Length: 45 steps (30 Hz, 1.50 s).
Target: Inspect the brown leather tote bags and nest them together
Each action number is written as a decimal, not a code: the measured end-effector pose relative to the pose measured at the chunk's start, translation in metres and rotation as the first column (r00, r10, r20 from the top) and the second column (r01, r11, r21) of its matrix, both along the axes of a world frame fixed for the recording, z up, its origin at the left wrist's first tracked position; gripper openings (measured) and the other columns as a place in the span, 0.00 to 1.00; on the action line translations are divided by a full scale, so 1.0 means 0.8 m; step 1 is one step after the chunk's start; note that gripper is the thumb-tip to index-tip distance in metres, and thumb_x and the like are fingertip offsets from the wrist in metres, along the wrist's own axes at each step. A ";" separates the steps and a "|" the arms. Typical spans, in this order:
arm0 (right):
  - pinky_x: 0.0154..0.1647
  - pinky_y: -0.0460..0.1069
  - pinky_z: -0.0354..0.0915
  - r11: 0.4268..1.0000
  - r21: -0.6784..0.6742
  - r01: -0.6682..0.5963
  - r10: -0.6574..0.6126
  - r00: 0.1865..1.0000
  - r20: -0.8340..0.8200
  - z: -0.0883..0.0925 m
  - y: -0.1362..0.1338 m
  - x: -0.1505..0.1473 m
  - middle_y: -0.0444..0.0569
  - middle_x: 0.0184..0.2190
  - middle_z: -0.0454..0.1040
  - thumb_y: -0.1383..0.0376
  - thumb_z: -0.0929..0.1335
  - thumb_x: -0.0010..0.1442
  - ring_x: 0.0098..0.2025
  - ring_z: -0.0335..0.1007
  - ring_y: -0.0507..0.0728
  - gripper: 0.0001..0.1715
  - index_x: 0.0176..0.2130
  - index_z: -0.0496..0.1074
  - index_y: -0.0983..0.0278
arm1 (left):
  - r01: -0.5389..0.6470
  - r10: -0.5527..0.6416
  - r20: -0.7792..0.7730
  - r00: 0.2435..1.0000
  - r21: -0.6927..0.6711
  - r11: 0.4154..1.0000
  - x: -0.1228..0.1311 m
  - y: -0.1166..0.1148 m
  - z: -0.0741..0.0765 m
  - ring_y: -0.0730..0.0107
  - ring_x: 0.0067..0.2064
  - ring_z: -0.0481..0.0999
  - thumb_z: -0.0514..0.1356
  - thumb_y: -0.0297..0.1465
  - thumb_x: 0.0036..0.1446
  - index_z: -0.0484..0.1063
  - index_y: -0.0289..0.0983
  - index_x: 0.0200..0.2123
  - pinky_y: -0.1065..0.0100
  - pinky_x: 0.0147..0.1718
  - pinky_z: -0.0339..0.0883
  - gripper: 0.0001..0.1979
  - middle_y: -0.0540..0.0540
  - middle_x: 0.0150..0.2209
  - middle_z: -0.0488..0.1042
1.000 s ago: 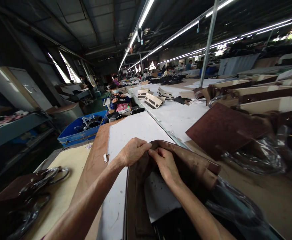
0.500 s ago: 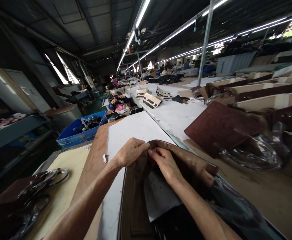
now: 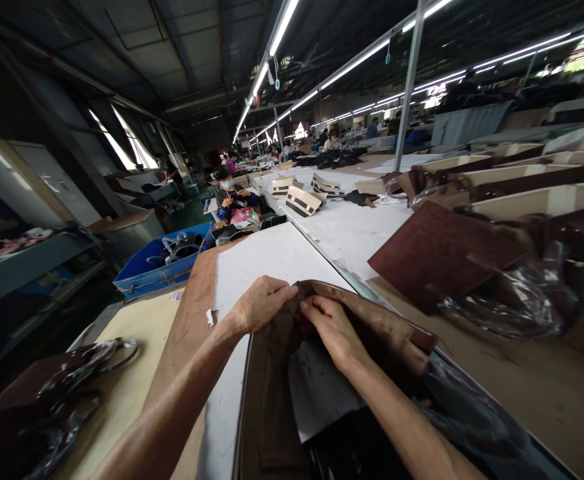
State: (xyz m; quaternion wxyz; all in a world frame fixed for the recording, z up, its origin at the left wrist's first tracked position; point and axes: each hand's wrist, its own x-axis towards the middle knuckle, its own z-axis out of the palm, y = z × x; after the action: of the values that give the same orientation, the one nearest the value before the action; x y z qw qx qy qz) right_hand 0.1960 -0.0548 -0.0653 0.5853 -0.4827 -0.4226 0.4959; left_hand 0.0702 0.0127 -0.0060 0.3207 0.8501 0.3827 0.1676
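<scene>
A brown bag (image 3: 372,320) lies open on the white table top (image 3: 267,257) in front of me. My left hand (image 3: 261,303) is closed, pinching the bag's far rim between thumb and fingers. My right hand (image 3: 331,328) is closed too, gripping the same rim right beside the left, fingertips almost touching. White stuffing paper (image 3: 317,393) shows inside the bag below my right wrist. Clear plastic wrap (image 3: 472,420) covers the bag's right side.
A dark brown panel (image 3: 437,253) and plastic-wrapped bags (image 3: 517,300) lie to the right. More wrapped brown bags (image 3: 42,400) sit at the lower left. A blue bin (image 3: 162,257) stands beyond the table. A seated person (image 3: 232,197) works farther along the line.
Both hands stay pinched on the bag's rim; the fingers shift only slightly. The view has drifted a little.
</scene>
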 end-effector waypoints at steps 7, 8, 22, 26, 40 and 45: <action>0.26 0.47 0.59 0.999 -0.027 0.039 -0.038 0.999 0.032 0.004 0.004 -0.001 0.43 0.19 0.66 0.55 0.64 0.50 0.24 0.61 0.51 0.17 0.22 0.66 0.66 | -0.011 0.011 0.003 1.000 -0.023 1.000 0.000 -0.001 -0.003 0.78 0.22 0.51 0.47 0.41 0.53 0.61 0.34 0.18 0.75 0.21 0.49 0.19 0.55 0.18 0.52; 0.26 0.47 0.59 0.999 -0.022 0.036 -0.035 0.999 0.035 0.004 0.005 -0.001 0.43 0.19 0.66 0.55 0.64 0.50 0.23 0.61 0.51 0.16 0.22 0.65 0.66 | -0.012 0.012 0.004 1.000 -0.021 1.000 0.001 -0.001 -0.003 0.78 0.22 0.51 0.47 0.41 0.52 0.61 0.34 0.18 0.75 0.20 0.49 0.19 0.55 0.18 0.52; 0.28 0.47 0.61 1.000 -0.029 -0.001 0.000 1.000 -0.009 0.008 -0.001 0.001 0.43 0.20 0.66 0.55 0.64 0.51 0.26 0.63 0.52 0.16 0.22 0.65 0.65 | 0.000 0.000 0.002 1.000 -0.001 1.000 0.000 0.000 -0.004 0.78 0.23 0.50 0.47 0.41 0.52 0.56 0.35 0.17 0.74 0.21 0.47 0.19 0.55 0.18 0.50; 0.28 0.47 0.60 1.000 -0.005 0.002 -0.002 0.999 0.032 0.001 0.004 0.001 0.42 0.19 0.64 0.58 0.63 0.52 0.25 0.62 0.51 0.14 0.22 0.63 0.65 | -0.007 0.007 -0.009 1.000 0.009 1.000 0.000 0.000 -0.003 0.78 0.22 0.50 0.47 0.40 0.52 0.55 0.35 0.16 0.74 0.21 0.47 0.18 0.55 0.18 0.49; 0.26 0.46 0.58 0.999 0.041 0.026 -0.030 0.992 0.121 -0.004 0.003 0.000 0.41 0.18 0.63 0.58 0.62 0.53 0.24 0.61 0.51 0.14 0.22 0.63 0.64 | -0.019 0.020 -0.019 1.000 0.008 1.000 0.002 -0.002 -0.001 0.78 0.22 0.50 0.47 0.40 0.53 0.54 0.35 0.16 0.74 0.20 0.46 0.18 0.55 0.18 0.49; 0.28 0.46 0.59 0.998 0.059 0.018 -0.023 0.996 0.091 -0.006 0.002 0.001 0.41 0.19 0.64 0.55 0.62 0.53 0.25 0.61 0.51 0.16 0.23 0.62 0.64 | -0.022 0.022 -0.018 1.000 0.002 1.000 0.003 -0.004 0.000 0.78 0.23 0.50 0.47 0.39 0.53 0.56 0.35 0.16 0.74 0.21 0.47 0.18 0.55 0.18 0.49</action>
State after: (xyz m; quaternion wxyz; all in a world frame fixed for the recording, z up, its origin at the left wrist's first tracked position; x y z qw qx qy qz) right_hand 0.1969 -0.0535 -0.0703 0.5839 -0.4922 -0.4583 0.4548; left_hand 0.0729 0.0094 -0.0058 0.3145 0.8477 0.3946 0.1636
